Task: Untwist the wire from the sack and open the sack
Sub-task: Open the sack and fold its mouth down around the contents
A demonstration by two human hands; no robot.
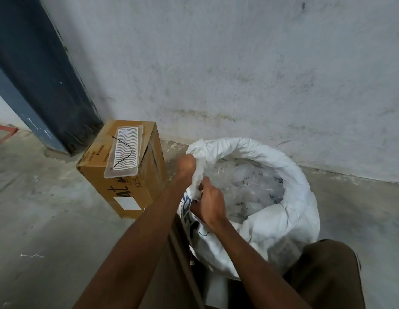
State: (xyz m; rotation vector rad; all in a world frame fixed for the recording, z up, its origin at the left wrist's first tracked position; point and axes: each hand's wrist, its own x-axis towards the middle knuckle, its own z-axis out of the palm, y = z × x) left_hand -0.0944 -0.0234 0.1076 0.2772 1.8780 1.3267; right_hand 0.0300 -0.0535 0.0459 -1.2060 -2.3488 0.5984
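Both hands are on the near-left rim of the sack point(261, 197), at about 9 o'clock of its mouth. Left hand point(188, 167) has its fingers curled into a bunch of the white fabric at the upper part of that rim; right hand point(210, 205) grips the fabric just below, fingers wrapped round a fold. The two hands are near each other, almost touching.

Sack stands on the floor against the wall point(238, 63), mouth already rolled outward and wide. Clear plastic contents point(256, 188) show inside; what they are cannot be told.

Wire point(124, 153), bent in a V, lies off the sack on a clear tray point(124, 172) atop the cardboard box point(127, 192), at 9 o'clock from the sack. Judgement: untwisting is done, and only the left rim is left to spread.

Risks, as judged:
- Both grips sit on one side. A hard pull toward 9 o'clock could tip the sack and spill the light contents.
- The bunched fabric may tear or slip if it is yanked rather than unrolled.
- The box stands just beside the left forearm. An elbow swing could knock the tray and lose the wire onto the floor point(49, 219).
- The rolled rim at 3 o'clock is unheld and could slump inward.
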